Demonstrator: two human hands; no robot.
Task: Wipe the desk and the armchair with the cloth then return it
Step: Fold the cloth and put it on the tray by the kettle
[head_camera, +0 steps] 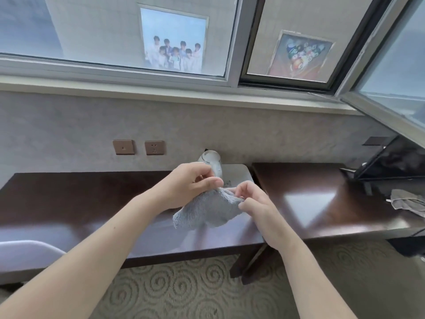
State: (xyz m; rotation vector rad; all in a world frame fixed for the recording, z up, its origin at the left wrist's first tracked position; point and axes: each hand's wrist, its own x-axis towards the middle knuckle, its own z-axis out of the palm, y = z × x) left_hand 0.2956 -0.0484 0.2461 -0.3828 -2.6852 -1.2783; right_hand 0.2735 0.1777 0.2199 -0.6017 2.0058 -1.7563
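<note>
Both hands hold the grey cloth [208, 209] in the air above the dark table [76, 203]: the left hand [190, 183] pinches its top edge, the right hand [255, 201] pinches its right edge. The armchair [25, 256] sits near left. A white kettle [212, 161] stands far behind the hands.

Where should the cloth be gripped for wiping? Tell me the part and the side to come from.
Both hands already pinch the grey cloth along its top edge, left hand and right hand, and it hangs limp above the desk. For wiping, it would probably be better to bunch the middle into one palm from above, since the loose lower corner would otherwise drag.
</note>
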